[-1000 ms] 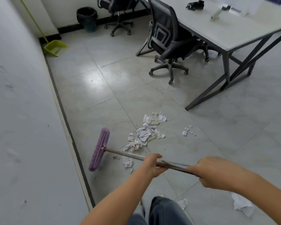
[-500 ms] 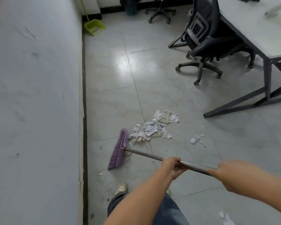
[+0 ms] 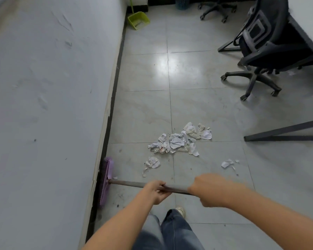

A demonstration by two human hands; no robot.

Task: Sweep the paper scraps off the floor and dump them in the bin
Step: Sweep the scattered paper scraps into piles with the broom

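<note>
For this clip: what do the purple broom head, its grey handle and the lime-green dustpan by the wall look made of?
The purple broom head: likely moulded plastic, even matte colour. The grey handle: probably metal tube, thin, straight, dull sheen; painted wood possible. The lime-green dustpan: plastic, uniform bright colour, thin moulded walls.

Even, soft light; white glare on the floor (image 3: 177, 69) tiles beyond the scraps (image 3: 181, 141). Hands (image 3: 209, 191) motion-blurred; wall line bows from wide-angle distortion.
</note>
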